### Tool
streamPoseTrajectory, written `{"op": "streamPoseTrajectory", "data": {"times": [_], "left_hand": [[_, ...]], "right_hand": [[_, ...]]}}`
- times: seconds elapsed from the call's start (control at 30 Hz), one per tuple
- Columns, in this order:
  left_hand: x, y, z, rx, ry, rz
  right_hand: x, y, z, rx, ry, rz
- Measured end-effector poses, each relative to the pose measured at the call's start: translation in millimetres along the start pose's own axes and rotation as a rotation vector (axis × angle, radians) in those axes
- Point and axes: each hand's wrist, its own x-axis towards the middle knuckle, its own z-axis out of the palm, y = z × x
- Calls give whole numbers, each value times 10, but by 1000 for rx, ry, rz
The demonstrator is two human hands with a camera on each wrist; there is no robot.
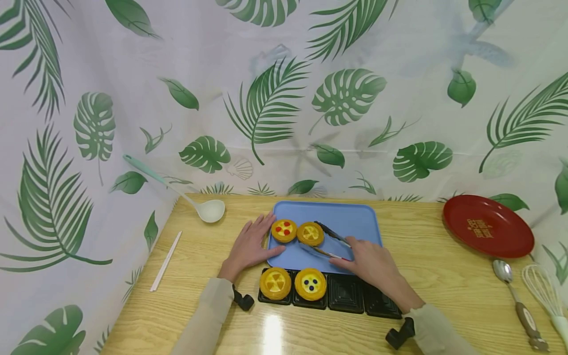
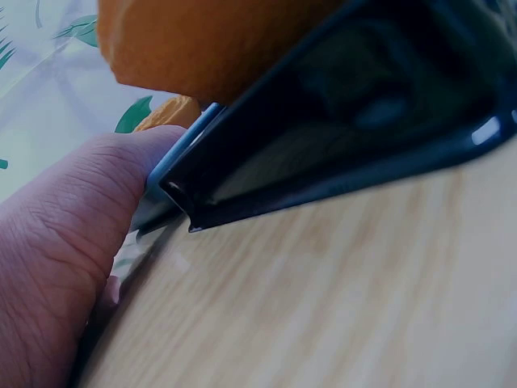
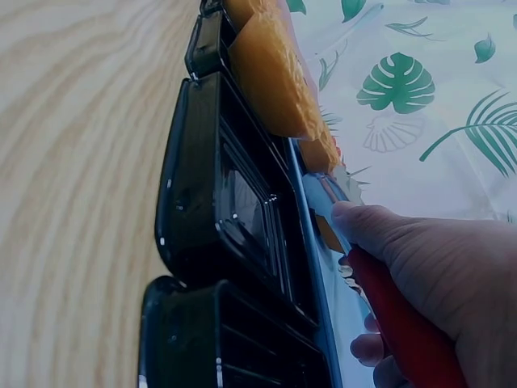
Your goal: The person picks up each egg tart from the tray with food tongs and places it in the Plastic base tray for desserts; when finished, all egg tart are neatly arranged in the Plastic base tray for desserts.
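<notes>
My right hand [image 1: 372,261] grips red-handled tongs [image 3: 400,323], thumb along the handle. In the head view, the black tong tips reach either side of a yellow-topped egg tart [image 1: 310,234] on a blue tray [image 1: 328,212]. Left of it on the tray sits a tart with red dots [image 1: 284,230]. My left hand [image 1: 253,244] rests at the tray's left edge, fingers extended and thumb over the near-left corner. Nearer to me, a plain-topped tart [image 1: 275,283] and a tart with dark blue dots [image 1: 310,284] sit in black square moulds [image 1: 345,294].
A white ladle [image 1: 210,211] lies back left, near white chopsticks [image 1: 166,261]. At the right are a red plate [image 1: 488,226], a spoon [image 1: 514,293] and a whisk [image 1: 543,291]. A leaf-patterned curtain [image 1: 284,162] hangs behind the wooden table [image 1: 412,236].
</notes>
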Motion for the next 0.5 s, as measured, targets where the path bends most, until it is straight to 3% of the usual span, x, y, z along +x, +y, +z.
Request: {"op": "streamPoseTrajectory", "data": {"times": [0.5], "left_hand": [[1, 1, -1, -6, -5, -5]], "right_hand": [[-1, 22, 23, -10, 46, -38]]}}
